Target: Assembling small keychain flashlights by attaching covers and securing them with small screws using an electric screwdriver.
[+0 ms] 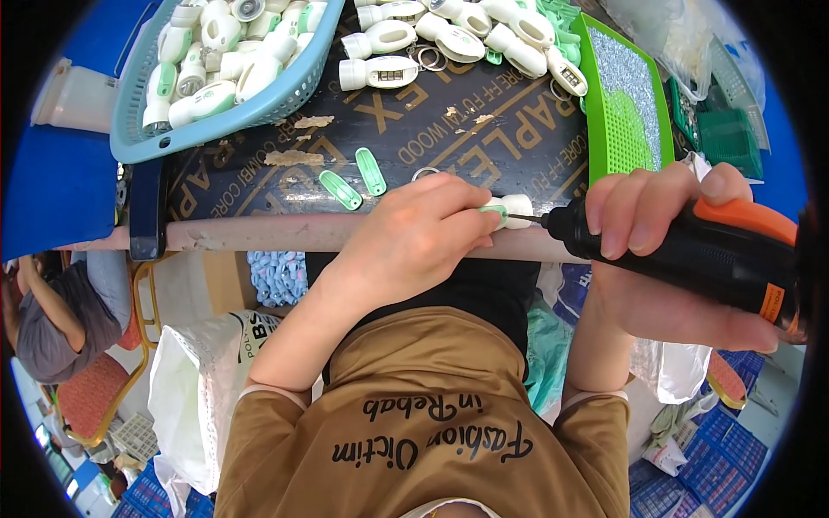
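At the near edge of the dark table, my left hand [414, 229] pinches a small white and green keychain flashlight [516, 210], its round white head sticking out to the right. My right hand [661, 233] wraps round a black and orange electric screwdriver [682, 246]. The thin bit points left and its tip meets the green part of the flashlight beside my left fingertips. Two loose green oval covers [370, 171] lie on the table left of my hand. A metal key ring shows just above my knuckles. Most of the held flashlight is hidden by my fingers.
A blue basket [302, 91] heaped with similar flashlights stands at the far left. More white flashlights [458, 43] lie at the back. A bright green tray [591, 129] on the right holds many small silvery screws. A dark phone-like object [148, 203] rests at the left edge.
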Available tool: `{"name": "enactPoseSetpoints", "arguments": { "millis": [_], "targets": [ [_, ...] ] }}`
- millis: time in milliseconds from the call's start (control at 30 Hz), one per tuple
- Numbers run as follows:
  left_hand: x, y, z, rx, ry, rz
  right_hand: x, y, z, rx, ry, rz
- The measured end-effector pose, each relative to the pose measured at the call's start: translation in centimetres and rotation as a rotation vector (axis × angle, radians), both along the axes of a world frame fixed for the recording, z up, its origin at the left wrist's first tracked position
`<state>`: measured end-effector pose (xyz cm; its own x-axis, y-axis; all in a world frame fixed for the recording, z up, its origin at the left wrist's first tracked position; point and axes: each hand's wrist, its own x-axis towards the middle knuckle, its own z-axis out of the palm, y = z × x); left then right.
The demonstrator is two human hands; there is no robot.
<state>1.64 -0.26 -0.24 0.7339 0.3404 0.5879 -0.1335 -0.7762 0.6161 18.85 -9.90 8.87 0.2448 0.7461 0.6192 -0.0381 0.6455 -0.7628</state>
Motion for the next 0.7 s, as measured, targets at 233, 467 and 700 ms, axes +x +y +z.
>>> {"name": "enactPoseSetpoints", "arguments": {
  "millis": [233,467,700],
  "targets": [
    [0.16,-0.17,-0.05,-0.002,-0.011,0.020,-0.27,0.04,0.43,-0.009,-0.010,0.016],
    [0.22,-0.09,-0.44,0.002,-0.027,0.021,-0.54,0.40,0.67,-0.018,-0.017,0.017],
    [0.23,-0.09,-0.28,-0.006,-0.030,0.020,-0.40,0.26,0.69,-0.028,-0.013,0.005]
  ]
}}
